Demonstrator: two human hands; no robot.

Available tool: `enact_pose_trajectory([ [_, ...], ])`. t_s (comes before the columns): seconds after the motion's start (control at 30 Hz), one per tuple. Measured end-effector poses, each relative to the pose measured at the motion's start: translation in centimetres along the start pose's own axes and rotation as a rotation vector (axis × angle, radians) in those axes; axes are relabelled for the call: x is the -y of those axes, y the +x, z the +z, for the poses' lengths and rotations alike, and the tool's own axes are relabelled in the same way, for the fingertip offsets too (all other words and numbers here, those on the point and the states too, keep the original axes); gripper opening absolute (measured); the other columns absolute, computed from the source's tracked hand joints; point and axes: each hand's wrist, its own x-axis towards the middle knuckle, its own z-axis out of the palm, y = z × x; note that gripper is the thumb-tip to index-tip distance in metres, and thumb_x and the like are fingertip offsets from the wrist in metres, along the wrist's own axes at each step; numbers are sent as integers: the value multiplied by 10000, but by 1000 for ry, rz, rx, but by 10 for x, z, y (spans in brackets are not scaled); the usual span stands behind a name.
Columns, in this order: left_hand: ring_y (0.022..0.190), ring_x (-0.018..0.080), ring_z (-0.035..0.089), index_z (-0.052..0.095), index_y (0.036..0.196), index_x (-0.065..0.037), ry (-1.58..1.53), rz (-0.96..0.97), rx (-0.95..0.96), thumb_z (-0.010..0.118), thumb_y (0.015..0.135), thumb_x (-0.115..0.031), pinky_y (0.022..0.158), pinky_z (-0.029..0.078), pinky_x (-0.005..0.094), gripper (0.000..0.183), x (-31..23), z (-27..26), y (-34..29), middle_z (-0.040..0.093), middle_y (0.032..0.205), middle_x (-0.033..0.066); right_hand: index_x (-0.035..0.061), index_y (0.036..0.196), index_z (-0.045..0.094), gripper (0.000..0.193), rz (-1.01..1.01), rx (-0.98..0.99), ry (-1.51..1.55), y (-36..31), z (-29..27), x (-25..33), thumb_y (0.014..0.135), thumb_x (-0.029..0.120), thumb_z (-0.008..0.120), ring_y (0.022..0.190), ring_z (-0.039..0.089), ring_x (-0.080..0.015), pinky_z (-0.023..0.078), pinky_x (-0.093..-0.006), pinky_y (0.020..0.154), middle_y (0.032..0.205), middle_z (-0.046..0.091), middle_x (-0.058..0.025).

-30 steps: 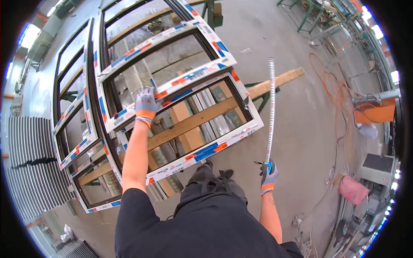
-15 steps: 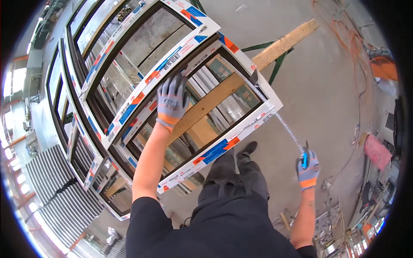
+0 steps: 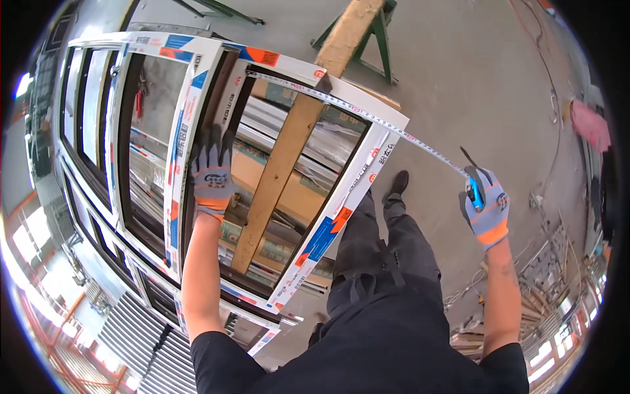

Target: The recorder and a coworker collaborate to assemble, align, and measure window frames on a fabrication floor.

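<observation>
A white window frame [image 3: 319,240] with dark inner profiles and blue and orange film lies in front of me. My gloved left hand [image 3: 212,176] rests on its inner bar, fingers stretched out and pointing away from me. To the right of the frame, my gloved right hand [image 3: 489,209] is closed round a blue tape measure [image 3: 473,194]. Its white tape [image 3: 430,150] runs taut from the case to the frame's right corner and on along the far edge. The tape's far end is near the inner bar; I cannot see what holds it there.
A wooden beam [image 3: 348,39] on a green trestle [image 3: 378,49] passes under the frame. Bundled profiles and boards show through the opening. More frame sections extend left. Ribbed grey material [image 3: 141,341] lies lower left, a pink cloth [image 3: 590,125] far right, and scrap pieces [image 3: 545,282] lower right.
My view has turned, so the frame appears rotated and further left. The tape now shows along the frame's far edge. My right hand still grips the tape measure; my left remains on the bar.
</observation>
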Motion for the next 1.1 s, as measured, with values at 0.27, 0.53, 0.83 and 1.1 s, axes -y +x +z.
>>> enact_pose_trajectory([
  [0.27,1329,349,458,609,1309,-171,130,51,-129,538,865,-273,1057,349,533,461,2,6,2,489,1466,125,68,1195,643,441,32,-19,22,-1,6,1,755,82,665,952,634,-361,527,-396,822,1127,631,-162],
  [0.53,1471,289,307,330,1551,-150,16,-15,17,459,917,-184,1170,252,451,648,2,-12,2,297,1615,83,66,1198,641,422,3,-3,41,4,4,13,776,82,650,952,635,-357,525,-394,828,1115,631,-167],
  [0.83,1372,310,413,489,1430,-113,32,89,-117,519,883,-206,1078,351,489,556,0,-18,10,426,1516,131,44,1209,622,423,95,14,87,-21,-1,15,787,63,617,976,611,-394,497,-401,879,1104,620,-189],
  [1.1,1257,363,490,630,1202,-74,-617,-90,-529,575,813,-131,1041,388,492,397,-18,-41,2,571,1320,153,-6,1220,584,433,32,76,260,-59,13,15,795,67,634,1058,600,-417,486,-442,936,1142,609,-230],
])
